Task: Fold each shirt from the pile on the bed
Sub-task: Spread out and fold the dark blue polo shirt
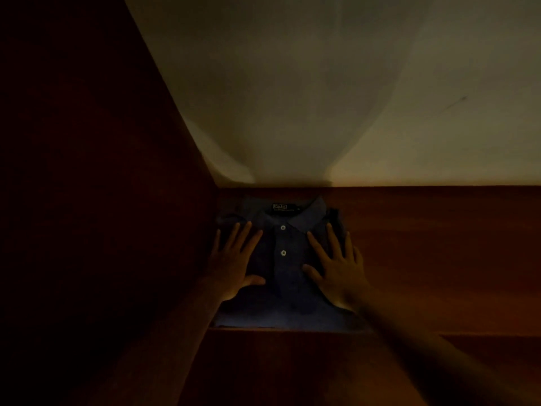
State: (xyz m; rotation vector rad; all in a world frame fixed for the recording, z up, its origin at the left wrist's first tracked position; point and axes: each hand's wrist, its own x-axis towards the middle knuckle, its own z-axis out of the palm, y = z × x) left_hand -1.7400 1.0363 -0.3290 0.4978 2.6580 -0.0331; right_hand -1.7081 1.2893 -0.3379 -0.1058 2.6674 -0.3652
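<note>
A folded dark blue polo shirt (283, 276) lies collar-up on a reddish wooden shelf (424, 259), pushed into its left corner. Two white buttons and a neck label show on it. My left hand (234, 262) rests flat on the shirt's left side with fingers straight and spread. On the right side my right hand (336, 268) lies flat too, fingers spread. Neither hand grips the cloth. The scene is very dim.
A dark wooden side panel (102, 200) rises at the left, right beside the shirt. A pale wall (322, 83) stands behind the shelf. The shelf's front edge (292, 332) runs below the shirt's hem, and bare wood stretches to the right.
</note>
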